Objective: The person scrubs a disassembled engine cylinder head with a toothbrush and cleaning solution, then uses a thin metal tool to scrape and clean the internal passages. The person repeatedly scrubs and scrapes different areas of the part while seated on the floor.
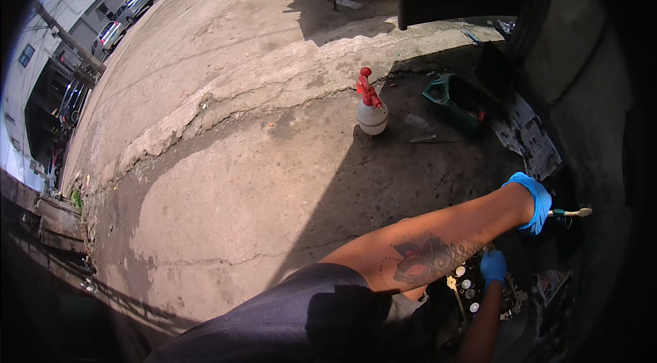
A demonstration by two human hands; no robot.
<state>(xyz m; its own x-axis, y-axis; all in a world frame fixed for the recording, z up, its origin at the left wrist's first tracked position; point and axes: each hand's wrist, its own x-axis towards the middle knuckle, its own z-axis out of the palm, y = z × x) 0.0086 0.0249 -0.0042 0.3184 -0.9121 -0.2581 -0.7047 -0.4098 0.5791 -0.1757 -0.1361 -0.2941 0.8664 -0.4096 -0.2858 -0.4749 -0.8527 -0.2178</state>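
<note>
In the head view, a blue-gloved left hand (532,204) grips a slim tool (573,212) toward three o'clock near illegible newsprint (528,137), while the right hand (493,266), finger hold unclear, overlaps a metal assembly (467,292) at four.

Concrete ground (226,205), partly shaded, bearing an upright red-and-white spray bottle (371,119), a green container (443,104) and, farther right, newspaper sheets (528,136).

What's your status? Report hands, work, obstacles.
Left hand gloved, at pale-tipped tool, grip unclear. Right hand gloved, beside pale round pieces, grip unclear. Left forearm blocks part of view. Spray bottle upright, well apart.
</note>
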